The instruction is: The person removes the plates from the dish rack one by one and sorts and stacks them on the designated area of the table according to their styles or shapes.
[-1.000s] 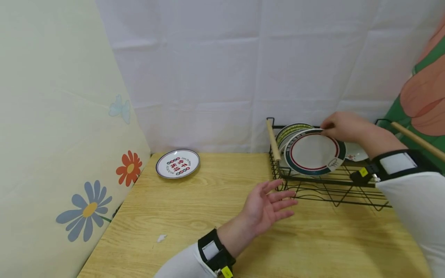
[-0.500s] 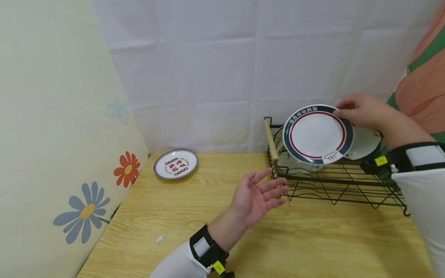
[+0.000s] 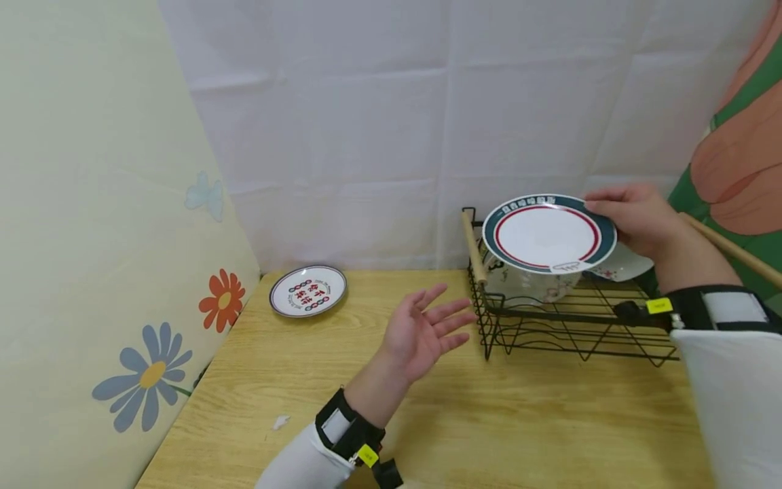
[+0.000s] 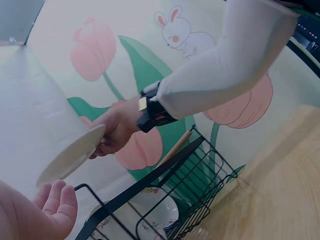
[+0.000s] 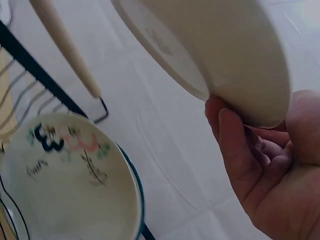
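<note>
The teal-rimmed plate (image 3: 546, 236), above the left end of the wire dish rack (image 3: 580, 317), could tip onto the floral plate (image 5: 70, 185) below, since the right hand (image 3: 638, 219) has its grip pinched on just one edge and the left hand (image 3: 421, 336), fingers spread, holds nothing.

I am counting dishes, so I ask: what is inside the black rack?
Inside the rack, a patterned plate and a flowered dish show. Behind the patterned plate only a teal rim shows; its remainder is covered.
</note>
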A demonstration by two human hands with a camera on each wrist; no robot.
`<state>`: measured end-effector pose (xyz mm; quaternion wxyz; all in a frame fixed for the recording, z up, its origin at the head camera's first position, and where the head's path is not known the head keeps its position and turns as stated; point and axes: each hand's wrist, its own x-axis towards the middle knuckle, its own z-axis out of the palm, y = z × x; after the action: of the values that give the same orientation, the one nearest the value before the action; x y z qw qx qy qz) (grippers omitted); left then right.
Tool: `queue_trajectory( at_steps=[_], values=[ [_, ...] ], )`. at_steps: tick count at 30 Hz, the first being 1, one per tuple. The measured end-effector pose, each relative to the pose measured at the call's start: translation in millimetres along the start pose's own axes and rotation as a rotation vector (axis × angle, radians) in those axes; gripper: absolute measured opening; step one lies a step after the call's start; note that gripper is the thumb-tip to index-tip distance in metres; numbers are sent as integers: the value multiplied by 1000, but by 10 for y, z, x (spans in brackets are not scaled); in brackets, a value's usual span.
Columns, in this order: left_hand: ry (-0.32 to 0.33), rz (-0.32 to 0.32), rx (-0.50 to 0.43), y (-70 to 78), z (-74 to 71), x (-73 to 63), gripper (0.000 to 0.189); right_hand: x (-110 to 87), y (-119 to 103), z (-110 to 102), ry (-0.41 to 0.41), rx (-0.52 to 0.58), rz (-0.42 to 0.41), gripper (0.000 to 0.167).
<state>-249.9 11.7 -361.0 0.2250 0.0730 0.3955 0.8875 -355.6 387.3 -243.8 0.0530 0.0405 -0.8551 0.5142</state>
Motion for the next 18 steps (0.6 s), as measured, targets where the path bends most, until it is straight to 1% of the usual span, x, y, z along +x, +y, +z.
queue_trajectory(
  at_steps=[1, 5, 11, 13, 16, 18],
  values=[
    [6, 3, 9, 23, -20, 0, 53, -22, -1, 40, -3, 35, 5, 10],
    [28, 3, 57, 113, -88, 5, 51, -121, -13, 225, -25, 197, 22, 14],
    [73, 26, 179, 223, -175, 17, 51, -294, -72, 592, -73, 408, 70, 15],
    [92, 41, 225, 258, -188, 12, 53, -358, -88, 727, -89, 475, 54, 17],
    [103, 63, 294, 309, -202, 0, 55, -459, -101, 922, -115, 599, 31, 17],
    [105, 73, 331, 339, -208, -13, 56, -529, -110, 1046, -114, 630, 23, 17]
  ],
)
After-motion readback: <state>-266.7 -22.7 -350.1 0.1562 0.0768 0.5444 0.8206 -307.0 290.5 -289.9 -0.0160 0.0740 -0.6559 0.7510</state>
